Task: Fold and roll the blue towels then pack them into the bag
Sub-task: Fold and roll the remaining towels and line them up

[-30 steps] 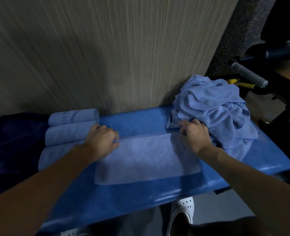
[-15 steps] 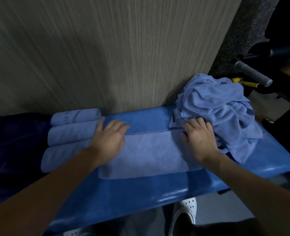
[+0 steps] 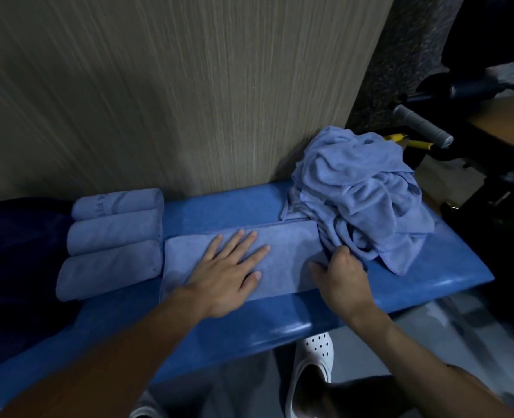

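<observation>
Folded towel point(image 3: 288, 251) flat on bench point(image 3: 415, 282) — pinned under straight, spread fingers point(image 3: 234, 245) of left hand point(image 3: 225, 276); right hand point(image 3: 340, 276) curled, pinching its right end. Three rolled towels point(image 3: 114, 233) just beside, on left. Crumpled heap point(image 3: 364, 191) at right, unfolded. Judged under halfway — rolling due, packing not begun.

Looks like a gym: padded blue surface point(image 3: 430, 285), exercise machine point(image 3: 497, 179) with grey grip point(image 3: 421, 127) right of it, towel pile point(image 3: 364, 188) on it.
</observation>
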